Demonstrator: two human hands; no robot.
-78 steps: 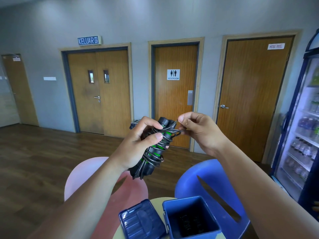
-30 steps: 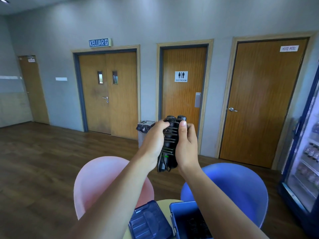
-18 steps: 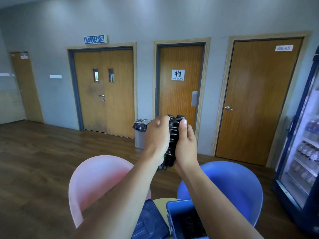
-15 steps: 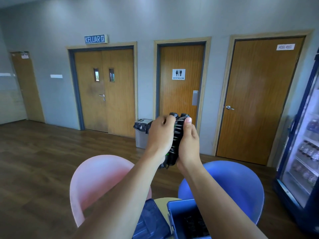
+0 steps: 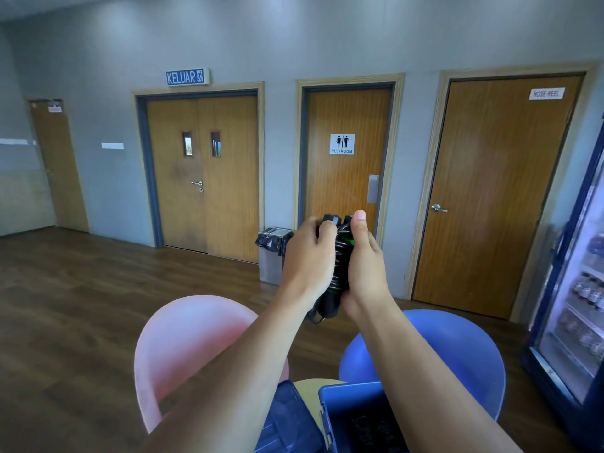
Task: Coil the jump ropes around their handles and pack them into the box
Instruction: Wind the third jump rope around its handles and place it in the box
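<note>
head view: the jump rope (image 5: 340, 263), wound into a tight black bundle with green showing between the turns, is held upright just right of the frame's centre. it is well above the box (image 5: 349, 389), which sits open at 6 o'clock on a small round table (image 5: 312, 389). the left hand (image 5: 307, 259) is wrapped round the bundle from its 9 o'clock side, fingers curled over the coils. the right hand (image 5: 364, 266) clasps it from 3 o'clock, with the thumb laid straight up along the turns toward the two handle caps (image 5: 331, 219) at the bundle's 12 o'clock.

the bundle is judged light, with a stiff core of handles under a smooth, springy cord, so the turns could loosen if released (the cord's free end cannot be seen). it is best held across the middle of the coils, so the turns are pinned against the handles, rather than by the caps.

the box mouth looks snug for the bundle, so an end-first descent is likely called for. its right rim is hidden by the right forearm, and dark contents inside are too dim to tell. the lid (image 5: 287, 420) lies just beside the box at 7 o'clock. a pink chair (image 5: 196, 338) at 8 o'clock and a blue chair (image 5: 457, 354) at 4 o'clock stand behind the table. open air is left between hands and box, and the fridge (image 5: 575, 289) at 3 o'clock is well apart.
</note>
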